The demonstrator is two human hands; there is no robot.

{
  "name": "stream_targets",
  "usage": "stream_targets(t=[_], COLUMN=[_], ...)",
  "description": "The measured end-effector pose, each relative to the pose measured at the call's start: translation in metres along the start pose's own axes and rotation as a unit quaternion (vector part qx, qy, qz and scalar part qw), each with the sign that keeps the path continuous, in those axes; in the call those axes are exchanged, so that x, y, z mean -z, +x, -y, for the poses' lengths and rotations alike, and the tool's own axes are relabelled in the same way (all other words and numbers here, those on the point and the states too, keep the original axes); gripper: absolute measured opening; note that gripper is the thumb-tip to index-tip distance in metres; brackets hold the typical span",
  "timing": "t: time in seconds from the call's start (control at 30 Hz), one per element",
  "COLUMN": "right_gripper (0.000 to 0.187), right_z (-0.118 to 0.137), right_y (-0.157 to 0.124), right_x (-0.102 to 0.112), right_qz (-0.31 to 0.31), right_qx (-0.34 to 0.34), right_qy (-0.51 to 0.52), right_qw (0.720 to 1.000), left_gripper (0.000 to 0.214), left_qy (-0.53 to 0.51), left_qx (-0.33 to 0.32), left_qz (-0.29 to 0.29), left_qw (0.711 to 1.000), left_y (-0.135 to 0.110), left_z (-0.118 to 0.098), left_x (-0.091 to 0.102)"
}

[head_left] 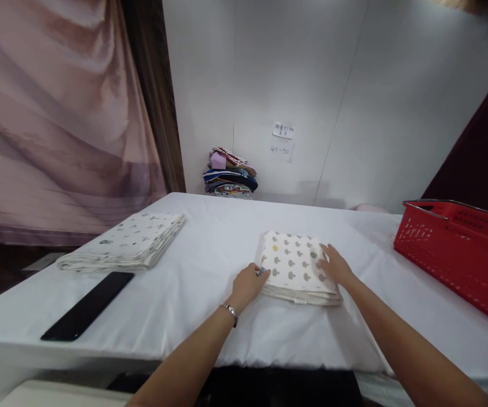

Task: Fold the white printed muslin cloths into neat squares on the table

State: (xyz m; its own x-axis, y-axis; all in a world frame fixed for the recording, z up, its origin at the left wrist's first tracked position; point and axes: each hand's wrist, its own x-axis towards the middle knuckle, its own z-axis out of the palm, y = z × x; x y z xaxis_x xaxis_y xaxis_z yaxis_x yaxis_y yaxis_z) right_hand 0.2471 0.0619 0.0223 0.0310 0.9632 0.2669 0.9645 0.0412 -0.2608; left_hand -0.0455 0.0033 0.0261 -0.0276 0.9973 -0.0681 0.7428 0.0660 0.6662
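A folded white cloth (pixel 293 265) with a grey tree-like print and a few coloured motifs lies on the white-covered table (pixel 210 249) in front of me. Its layers show along the near edge. At its left edge is my left hand (pixel 247 284), closed on the side of the cloth with the thumb at the top; the other fingers are partly hidden. A ring and a silver bracelet are on that hand and wrist. My right hand (pixel 337 264) rests against the right edge, fingers apart and touching the cloth.
Another folded printed cloth (pixel 129 240) lies at the left, with a flat black object (pixel 89 305) nearer me. A red plastic basket (pixel 456 249) stands at the right. Behind the table, a pile of folded fabrics (pixel 230 174) sits against the wall, near paper signs (pixel 282 130).
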Motion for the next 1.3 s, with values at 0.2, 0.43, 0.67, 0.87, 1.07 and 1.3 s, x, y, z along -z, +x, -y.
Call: stream_targets(t=[0.2, 0.43, 0.67, 0.87, 1.07, 1.3], right_gripper=[0.060, 0.062, 0.067, 0.069, 0.068, 0.064], right_z=[0.055, 0.071, 0.092, 0.090, 0.089, 0.086], right_y=[-0.049, -0.045, -0.047, -0.051, -0.052, -0.054], right_x=[-0.007, 0.005, -0.012, -0.022, -0.025, -0.032], right_qz=[0.107, 0.173, 0.191, 0.182, 0.161, 0.132], right_qx=[0.103, 0.090, 0.121, 0.117, 0.130, 0.147], right_qy=[-0.051, -0.063, -0.042, -0.050, -0.053, -0.060], right_qw=[0.988, 0.979, 0.973, 0.975, 0.977, 0.978], left_gripper=[0.041, 0.043, 0.045, 0.040, 0.040, 0.064], left_qy=[0.047, 0.029, -0.044, -0.121, -0.200, -0.255], left_qx=[0.010, 0.021, 0.021, 0.043, 0.071, 0.099], left_qz=[-0.010, 0.015, 0.002, 0.002, 0.002, -0.043], left_qw=[0.999, 0.999, 0.999, 0.992, 0.977, 0.961], left_y=[0.010, 0.011, 0.050, 0.097, 0.141, 0.176], left_z=[-0.013, -0.010, -0.025, -0.039, -0.053, -0.052], left_x=[-0.004, -0.002, 0.006, -0.001, -0.013, -0.029])
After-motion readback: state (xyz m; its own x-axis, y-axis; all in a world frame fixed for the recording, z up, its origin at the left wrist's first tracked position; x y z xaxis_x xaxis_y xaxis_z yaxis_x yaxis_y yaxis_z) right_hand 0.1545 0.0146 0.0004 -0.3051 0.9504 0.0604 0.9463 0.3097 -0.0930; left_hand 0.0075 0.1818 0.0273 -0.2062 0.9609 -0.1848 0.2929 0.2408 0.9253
